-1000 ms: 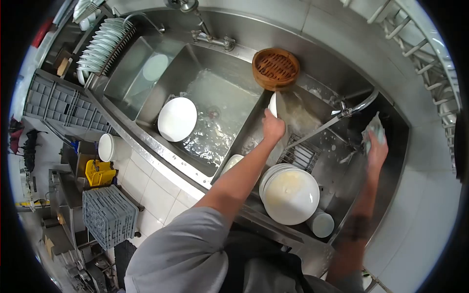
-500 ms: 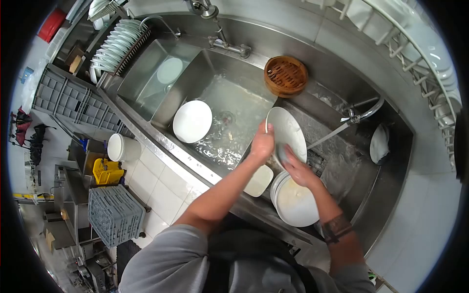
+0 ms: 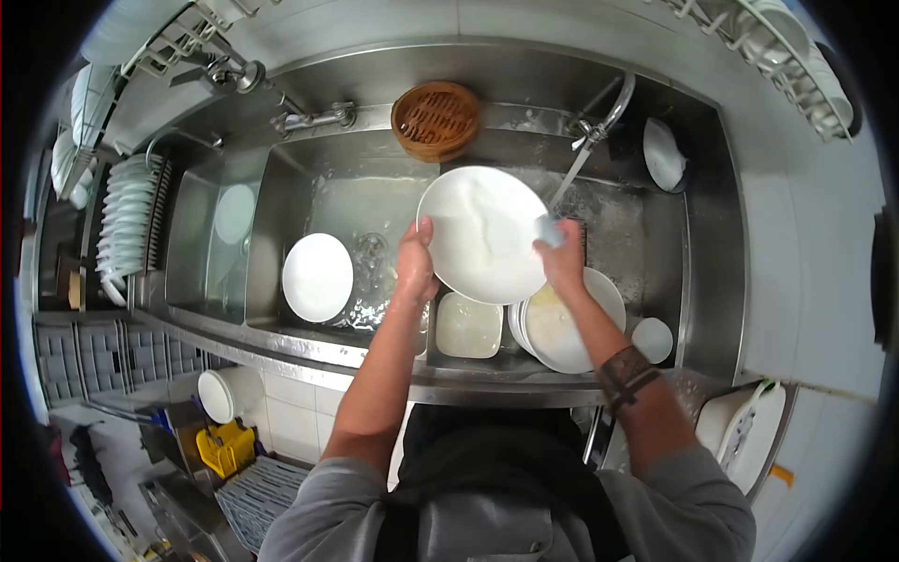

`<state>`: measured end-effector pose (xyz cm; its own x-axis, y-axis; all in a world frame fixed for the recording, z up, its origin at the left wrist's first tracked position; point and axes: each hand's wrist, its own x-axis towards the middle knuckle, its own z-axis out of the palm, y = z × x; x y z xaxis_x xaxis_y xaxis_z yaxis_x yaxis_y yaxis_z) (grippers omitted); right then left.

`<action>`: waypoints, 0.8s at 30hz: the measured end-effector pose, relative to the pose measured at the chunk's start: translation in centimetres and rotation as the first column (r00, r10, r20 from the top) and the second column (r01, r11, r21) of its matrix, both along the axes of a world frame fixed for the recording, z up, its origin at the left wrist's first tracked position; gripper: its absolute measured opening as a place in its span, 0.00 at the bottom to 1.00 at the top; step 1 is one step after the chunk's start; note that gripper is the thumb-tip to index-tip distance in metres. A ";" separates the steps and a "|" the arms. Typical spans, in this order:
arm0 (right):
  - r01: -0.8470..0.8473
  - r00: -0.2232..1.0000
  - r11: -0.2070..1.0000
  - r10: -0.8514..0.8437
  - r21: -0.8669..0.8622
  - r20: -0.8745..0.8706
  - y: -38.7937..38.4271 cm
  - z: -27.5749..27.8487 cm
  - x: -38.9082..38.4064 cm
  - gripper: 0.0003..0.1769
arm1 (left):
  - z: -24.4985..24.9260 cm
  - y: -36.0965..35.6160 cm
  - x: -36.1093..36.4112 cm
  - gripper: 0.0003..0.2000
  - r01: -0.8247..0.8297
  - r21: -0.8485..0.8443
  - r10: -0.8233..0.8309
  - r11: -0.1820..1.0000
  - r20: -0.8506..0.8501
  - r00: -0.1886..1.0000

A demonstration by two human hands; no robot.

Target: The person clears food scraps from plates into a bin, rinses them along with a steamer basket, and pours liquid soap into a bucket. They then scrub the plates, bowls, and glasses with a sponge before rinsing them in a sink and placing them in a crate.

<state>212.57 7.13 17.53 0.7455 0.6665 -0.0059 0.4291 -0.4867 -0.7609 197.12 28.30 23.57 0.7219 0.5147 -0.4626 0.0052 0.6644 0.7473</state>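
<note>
A large round white plate (image 3: 482,234), smooth and glossy, is held tilted above the partition between two basins of the stainless steel sink (image 3: 702,234). Its left rim is gripped by the left hand (image 3: 415,267), with the forearm extended away from the body. A pale blue cleaning pad (image 3: 550,229) is clenched in the right hand (image 3: 564,265) and pressed against the right rim. Below the plate, a stack of dishes (image 3: 571,328) and a square white tray (image 3: 468,326) are seated in the right basin. A round slatted bamboo steamer (image 3: 435,120) is set on the rear ledge. A smaller white disc (image 3: 317,277) is leaned in the wet middle basin, where open room is left around it.
</note>
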 end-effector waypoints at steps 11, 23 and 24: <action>0.806 0.258 0.549 0.006 0.219 -0.966 2.1 4.1 -5.5 0.32 | -5.2 -4.1 1.1 0.26 -0.117 -0.163 0.119 0.980 0.004 0.993; 0.454 0.244 0.632 0.590 0.629 -0.769 -0.6 9.9 4.1 0.33 | -5.9 -3.0 4.1 0.20 0.271 0.232 -0.248 0.934 -0.123 0.961; 0.521 0.356 0.761 0.216 0.386 -0.909 1.8 14.7 0.0 0.30 | -5.8 -4.9 4.6 0.18 0.343 0.188 -0.315 0.920 -0.164 0.935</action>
<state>212.60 8.93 32.26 0.6084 0.6724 -0.4215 -0.6908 0.1872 -0.6984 201.68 23.38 17.80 0.8089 0.3537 -0.4696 0.3013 0.4365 0.8477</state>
